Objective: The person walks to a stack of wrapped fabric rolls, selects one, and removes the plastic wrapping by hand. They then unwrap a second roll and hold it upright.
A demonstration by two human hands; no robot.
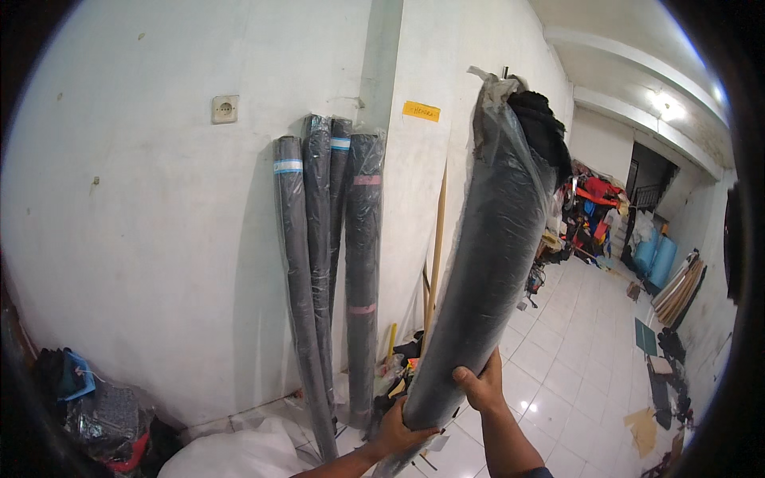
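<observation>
A thick roll of black fabric in clear plastic wrap stands tilted in front of me, its top leaning to the right. Black cloth bulges from the torn plastic at its upper end. Low on the roll, my left hand grips its left side with the fingers wrapped round. My right hand holds the right side a little higher, thumb pressed on the plastic. The roll's bottom end is cut off by the lower edge of the view.
Several slimmer wrapped dark rolls lean on the white wall. A white sack and bagged items lie at lower left. A heap of coloured cloth, blue rolls and stacked boards line the tiled floor at right.
</observation>
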